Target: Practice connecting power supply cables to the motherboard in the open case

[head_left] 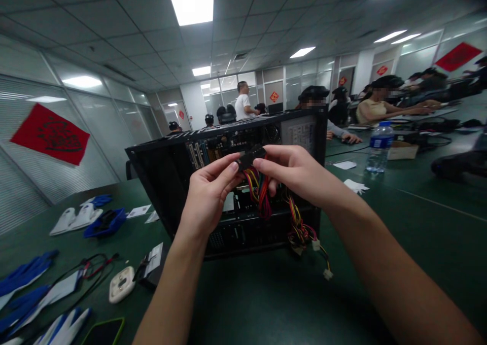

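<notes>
An open black computer case [167,177] stands on the green table [399,233], its inside facing me. My left hand [209,193] and my right hand [297,175] both pinch a black power connector [251,157] held in front of the case. Red, yellow and black wires [261,193] hang from the connector down into the case. More coloured wires with small white plugs [317,248] spill out at the case's lower right onto the table.
Blue and white gloves [87,215] lie at the left, with more at the lower left. A white round device [122,284], a phone [104,331] and cables lie near me. A water bottle [378,147] stands to the right. Several people sit or stand at the far end.
</notes>
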Tool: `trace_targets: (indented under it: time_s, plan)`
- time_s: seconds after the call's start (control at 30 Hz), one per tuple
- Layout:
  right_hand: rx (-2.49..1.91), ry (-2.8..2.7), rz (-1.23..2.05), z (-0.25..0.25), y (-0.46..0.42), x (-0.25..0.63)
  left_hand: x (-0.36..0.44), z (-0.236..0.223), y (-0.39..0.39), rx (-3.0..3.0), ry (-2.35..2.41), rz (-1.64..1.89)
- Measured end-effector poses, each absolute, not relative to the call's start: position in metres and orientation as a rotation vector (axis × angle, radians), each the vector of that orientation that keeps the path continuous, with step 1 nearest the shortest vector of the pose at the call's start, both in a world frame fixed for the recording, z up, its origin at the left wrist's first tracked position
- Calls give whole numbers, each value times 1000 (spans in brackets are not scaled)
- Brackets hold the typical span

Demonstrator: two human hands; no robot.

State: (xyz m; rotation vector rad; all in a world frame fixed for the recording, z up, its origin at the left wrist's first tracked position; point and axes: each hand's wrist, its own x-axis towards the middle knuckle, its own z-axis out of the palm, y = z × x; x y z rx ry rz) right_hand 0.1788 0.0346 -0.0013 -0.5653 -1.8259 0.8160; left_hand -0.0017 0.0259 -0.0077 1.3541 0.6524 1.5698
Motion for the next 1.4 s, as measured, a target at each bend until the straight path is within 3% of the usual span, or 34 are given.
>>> trace_targets:
  time_s: [0.63,1.13,1.27,1.4]
  plan:
    - [-431,-1592,779,-16,50,158,10,-26,31,1550,784,1856]
    - [-474,-1465,645,-25,66,150,4,-20,32,1947,1055,1606]
    - [-601,-1517,490,-40,85,147,-10,-31,59,1985,1203,1490]
    - [-757,-1752,137,-66,110,143,-23,-59,99,1740,1188,1324]
